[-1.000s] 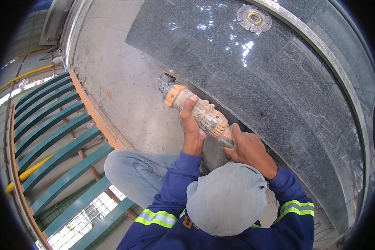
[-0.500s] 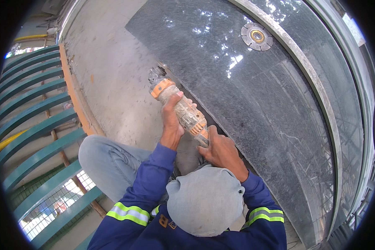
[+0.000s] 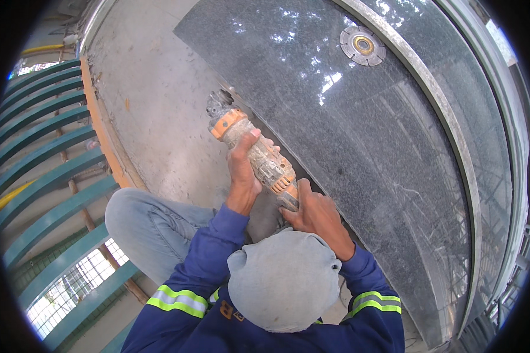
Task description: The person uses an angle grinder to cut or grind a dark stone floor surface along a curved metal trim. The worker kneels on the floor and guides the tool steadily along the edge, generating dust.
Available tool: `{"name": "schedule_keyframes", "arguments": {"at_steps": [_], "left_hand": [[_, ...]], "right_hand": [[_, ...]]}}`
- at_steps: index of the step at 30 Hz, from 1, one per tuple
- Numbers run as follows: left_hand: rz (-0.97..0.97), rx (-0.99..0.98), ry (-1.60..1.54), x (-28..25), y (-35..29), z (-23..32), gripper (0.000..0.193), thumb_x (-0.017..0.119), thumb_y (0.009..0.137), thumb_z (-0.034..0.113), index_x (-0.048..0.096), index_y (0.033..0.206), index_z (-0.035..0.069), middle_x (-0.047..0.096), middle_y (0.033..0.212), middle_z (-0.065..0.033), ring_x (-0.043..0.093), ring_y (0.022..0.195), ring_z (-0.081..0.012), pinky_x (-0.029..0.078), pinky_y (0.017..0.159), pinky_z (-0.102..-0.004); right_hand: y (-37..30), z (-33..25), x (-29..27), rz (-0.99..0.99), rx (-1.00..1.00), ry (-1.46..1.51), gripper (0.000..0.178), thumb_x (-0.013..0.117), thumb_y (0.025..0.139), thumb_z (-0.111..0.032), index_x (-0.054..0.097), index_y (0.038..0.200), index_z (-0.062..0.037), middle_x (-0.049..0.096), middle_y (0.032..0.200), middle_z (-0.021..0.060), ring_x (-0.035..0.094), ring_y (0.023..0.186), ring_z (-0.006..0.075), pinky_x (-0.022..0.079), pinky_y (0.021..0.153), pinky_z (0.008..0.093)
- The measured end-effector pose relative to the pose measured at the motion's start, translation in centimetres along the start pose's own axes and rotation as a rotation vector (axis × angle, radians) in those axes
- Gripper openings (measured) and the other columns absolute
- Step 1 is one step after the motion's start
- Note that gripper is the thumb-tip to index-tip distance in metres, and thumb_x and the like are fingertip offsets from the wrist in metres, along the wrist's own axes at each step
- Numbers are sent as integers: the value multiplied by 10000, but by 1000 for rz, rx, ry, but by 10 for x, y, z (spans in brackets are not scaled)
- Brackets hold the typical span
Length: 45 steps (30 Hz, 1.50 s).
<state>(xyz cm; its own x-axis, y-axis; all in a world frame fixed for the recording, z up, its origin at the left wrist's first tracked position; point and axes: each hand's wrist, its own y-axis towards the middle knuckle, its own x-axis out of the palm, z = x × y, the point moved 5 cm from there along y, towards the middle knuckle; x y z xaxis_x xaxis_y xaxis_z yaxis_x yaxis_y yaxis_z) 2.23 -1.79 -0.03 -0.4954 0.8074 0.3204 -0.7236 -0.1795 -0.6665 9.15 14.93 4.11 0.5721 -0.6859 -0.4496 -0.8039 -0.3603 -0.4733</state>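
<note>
The grinder (image 3: 264, 160) was just left of the dark slab (image 3: 359, 141), left hand (image 3: 243, 176) and right hand (image 3: 319, 212) holding it with fingers wrapped round (an edge pass, seemingly, next needing steady guidance), while the slab carried a segmented disc (image 3: 351, 49).

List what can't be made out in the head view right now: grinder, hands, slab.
In the head view:
- Grinder disc: too small and edge-on to tell whether it touches the slab.
- Left hand: most finger lengths hidden behind the grinder body.
- Right hand: finger undersides hidden by the hand itself and the grinder's tail.
- Lap: hidden beneath the grey cap.
- Slab's far end: cut off by the upper edge.
</note>
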Motion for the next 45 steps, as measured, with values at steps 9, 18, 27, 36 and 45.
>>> {"name": "schedule_keyframes", "arguments": {"at_steps": [9, 18, 27, 36, 45], "left_hand": [[-10, 7, -10, 2, 1, -1, 392, 705, 869, 280, 534, 1130, 43, 637, 922, -167, 697, 815, -310, 606, 707, -455], [-28, -7, -49, 3, 7, 2, 346, 717, 859, 243, 561, 1088, 34, 638, 901, -156, 693, 773, -304, 608, 662, -467], [-1, 25, 35, 4, -4, 3, 476, 700, 860, 284, 503, 1197, 12, 617, 972, -191, 689, 854, -333, 606, 724, -477], [-28, 24, 9, 1, 4, 1, 444, 707, 856, 286, 515, 1157, 21, 624, 944, -185, 695, 805, -322, 613, 693, -460], [-22, -7, 3, 2, 5, 2, 421, 702, 859, 286, 526, 1144, 30, 625, 935, -175, 691, 802, -316, 609, 684, -452]], "right_hand": [[0, 5, 4, 35, -22, -14, 448, 774, 820, -231, 456, 1023, 11, 675, 751, 292, 712, 698, 441, 566, 614, 491], [1, 3, 5, 42, -31, 14, 454, 775, 815, -237, 456, 1024, 10, 676, 758, 293, 715, 703, 434, 564, 631, 480], [-5, -2, -4, 4, -9, 15, 417, 773, 813, -205, 468, 991, 18, 680, 751, 277, 723, 691, 415, 570, 601, 458], [-1, -1, -1, 34, -44, 9, 420, 770, 809, -191, 468, 998, 30, 676, 747, 274, 722, 703, 415, 569, 612, 462], [0, -4, -2, 17, -22, 10, 419, 763, 823, -200, 466, 1001, 37, 679, 766, 290, 721, 730, 428, 566, 630, 476]]}}
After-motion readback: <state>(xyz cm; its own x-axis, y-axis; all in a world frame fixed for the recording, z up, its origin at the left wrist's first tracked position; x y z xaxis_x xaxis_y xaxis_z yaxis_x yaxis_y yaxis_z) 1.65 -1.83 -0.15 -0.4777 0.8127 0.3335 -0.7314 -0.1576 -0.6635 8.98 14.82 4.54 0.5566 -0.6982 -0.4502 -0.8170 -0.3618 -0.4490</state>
